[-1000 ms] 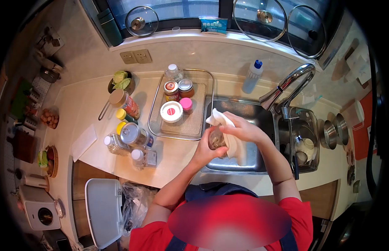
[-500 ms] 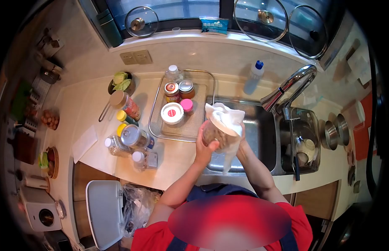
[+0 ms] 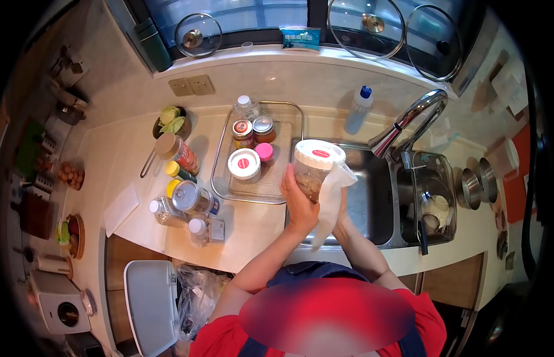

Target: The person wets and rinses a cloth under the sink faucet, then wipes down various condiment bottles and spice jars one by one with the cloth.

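A clear jar (image 3: pixel 308 181) with brown contents and a white lid (image 3: pixel 318 150) bearing a red label is held up over the left edge of the sink. My left hand (image 3: pixel 301 205) is wrapped round its left side. On the other side my right hand (image 3: pixel 342 211) is closed on a white cloth (image 3: pixel 332 199) pressed against the jar; the cloth partly hides those fingers. Just left of the jar is a wire-rimmed tray (image 3: pixel 276 193) with another white-lidded jar (image 3: pixel 244 163), a pink-lidded jar (image 3: pixel 264 153) and several other jars.
A double sink (image 3: pixel 372 208) with a tall faucet (image 3: pixel 417 116) lies to the right. Several jars and bottles, among them a large tin-lidded jar (image 3: pixel 191 196), stand left of the tray. Below the counter is an opened bin (image 3: pixel 149 303). A blue-capped bottle (image 3: pixel 358 111) stands behind the sink.
The jar has tipped upright, so its lid with the red label now shows on top. The cloth has come off the lid to the jar's right side. Both hands still hold on.
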Available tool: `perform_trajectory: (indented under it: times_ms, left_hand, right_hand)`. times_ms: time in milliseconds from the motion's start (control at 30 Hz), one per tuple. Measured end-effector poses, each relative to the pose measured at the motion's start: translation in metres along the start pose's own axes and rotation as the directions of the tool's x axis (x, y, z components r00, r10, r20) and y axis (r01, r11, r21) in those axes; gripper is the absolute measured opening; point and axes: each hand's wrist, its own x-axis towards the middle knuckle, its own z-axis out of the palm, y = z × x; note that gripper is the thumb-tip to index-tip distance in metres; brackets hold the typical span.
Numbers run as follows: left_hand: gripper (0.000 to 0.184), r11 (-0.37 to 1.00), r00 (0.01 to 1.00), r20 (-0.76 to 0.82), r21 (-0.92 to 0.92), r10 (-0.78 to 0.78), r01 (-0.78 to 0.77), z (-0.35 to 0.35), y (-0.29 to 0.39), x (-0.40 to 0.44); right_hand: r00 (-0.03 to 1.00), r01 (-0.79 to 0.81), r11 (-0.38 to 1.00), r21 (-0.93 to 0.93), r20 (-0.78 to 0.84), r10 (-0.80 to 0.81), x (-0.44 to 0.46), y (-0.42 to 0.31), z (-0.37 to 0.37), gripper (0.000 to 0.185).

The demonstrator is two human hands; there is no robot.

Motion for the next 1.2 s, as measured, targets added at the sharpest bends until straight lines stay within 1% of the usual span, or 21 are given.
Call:
perform_trajectory:
  times_ms: [33, 100, 133, 200, 267, 300, 333, 367, 433, 533, 767, 800, 867, 900, 933, 1000, 1033, 1067, 1100, 1133, 1200]
  left_hand:
    - [0.096, 1.000, 1.000, 0.004, -0.003, 0.003, -0.003, -0.003, 0.001, -0.001]
    - [0.101, 0.946, 0.978, 0.183, 0.290, 0.097, -0.149, -0.008, 0.008, -0.001]
    - [0.101, 0.947, 0.977, 0.188, 0.283, 0.104, -0.156, -0.006, 0.003, -0.006]
    - [0.105, 0.990, 0.987, 0.112, -0.102, 0.111, -0.100, -0.003, -0.005, -0.012]
    - [0.092, 0.987, 0.996, 0.072, -0.158, 0.047, -0.035, 0.003, -0.021, -0.027]
    - [0.079, 0.803, 0.923, 0.307, -0.475, -0.230, 0.359, 0.012, -0.048, -0.040]
    - [0.066, 0.400, 0.724, 0.591, -0.604, -0.356, 0.690, 0.017, -0.066, -0.049]
    - [0.066, 0.402, 0.726, 0.591, -0.605, -0.352, 0.687, 0.017, -0.069, -0.051]
    - [0.040, 0.085, 0.736, 0.591, -0.758, -0.330, 0.647, 0.019, -0.074, -0.051]
    - [0.029, -0.003, 0.702, 0.577, -0.773, -0.418, 0.634, 0.009, -0.030, -0.021]
    - [0.029, 0.475, 0.775, 0.404, -0.623, -0.485, 0.622, 0.015, -0.044, -0.005]
    - [0.029, 0.476, 0.776, 0.405, -0.622, -0.484, 0.622, 0.009, -0.055, -0.003]
    - [0.037, 0.832, 0.749, 0.430, 0.009, -0.504, 0.555, -0.006, -0.086, 0.002]
    - [0.052, 0.811, 0.844, 0.359, -0.292, -0.398, 0.507, -0.017, -0.072, 0.011]
    - [0.052, 0.812, 0.844, 0.361, -0.291, -0.397, 0.506, -0.028, -0.058, 0.021]
    - [0.076, 0.909, 0.946, 0.165, -0.273, -0.277, 0.314, -0.047, -0.026, 0.043]
    - [0.076, 0.909, 0.945, 0.164, -0.268, -0.283, 0.318, -0.052, -0.010, 0.051]
    - [0.084, 0.879, 0.898, 0.348, -0.291, -0.271, 0.378, -0.055, 0.005, 0.057]
    - [0.092, 0.846, 0.822, 0.518, -0.305, -0.238, 0.437, -0.054, 0.012, 0.063]
    - [0.092, 0.846, 0.824, 0.513, -0.304, -0.242, 0.438, -0.048, 0.012, 0.066]
    - [0.090, 0.976, 0.831, 0.532, -0.032, -0.165, 0.214, -0.030, 0.009, 0.066]
  right_hand:
    - [0.996, -0.052, 0.975, 0.216, 0.088, 0.033, 0.005, -0.007, -0.001, 0.061]
    - [0.997, -0.044, 0.969, 0.245, 0.065, 0.029, 0.010, -0.013, -0.003, 0.059]
    - [0.999, -0.045, 0.960, 0.278, 0.040, 0.035, 0.011, -0.015, -0.005, 0.057]
    - [0.997, -0.054, 0.939, 0.339, 0.063, 0.035, 0.016, -0.016, -0.008, 0.056]
    - [0.995, -0.073, 0.914, 0.399, 0.092, 0.039, 0.023, -0.018, -0.007, 0.054]
    - [0.999, -0.033, 0.870, 0.492, 0.026, 0.024, 0.026, -0.018, -0.006, 0.052]
    - [0.999, 0.011, 0.817, 0.577, -0.041, 0.015, 0.027, -0.019, -0.005, 0.051]
    - [0.999, -0.016, 0.818, 0.575, 0.046, -0.013, 0.027, -0.020, -0.006, 0.054]
    - [0.993, -0.029, 0.821, 0.570, 0.113, -0.043, 0.025, -0.025, -0.010, 0.055]
    - [0.993, -0.009, 0.847, 0.531, 0.106, -0.056, 0.024, -0.026, -0.008, 0.056]
    - [0.994, 0.054, 0.904, 0.425, 0.066, -0.090, 0.009, -0.026, -0.003, 0.059]
    - [0.997, 0.033, 0.902, 0.430, 0.053, -0.062, 0.010, -0.026, -0.011, 0.060]
    - [1.000, -0.029, 0.895, 0.445, 0.014, 0.026, 0.011, -0.030, -0.027, 0.064]
    - [1.000, -0.026, 0.894, 0.447, 0.015, 0.022, 0.010, -0.036, -0.034, 0.064]
    - [0.998, -0.055, 0.938, 0.342, 0.000, 0.059, 0.006, -0.043, -0.042, 0.063]
    - [0.995, -0.091, 0.967, 0.239, -0.019, 0.098, 0.003, -0.049, -0.041, 0.063]
    - [0.993, -0.083, 0.991, 0.103, -0.070, 0.090, 0.001, -0.054, -0.031, 0.060]
    - [0.990, -0.082, 0.996, -0.038, -0.117, 0.077, 0.000, -0.057, -0.025, 0.056]
    - [0.992, 0.080, 0.982, -0.173, -0.084, -0.095, 0.004, -0.048, -0.019, 0.047]
    - [0.986, 0.018, 0.834, -0.552, -0.127, -0.106, 0.015, -0.042, -0.053, 0.045]
    - [0.913, 0.286, 0.659, -0.695, -0.011, -0.408, 0.007, -0.023, -0.010, 0.046]
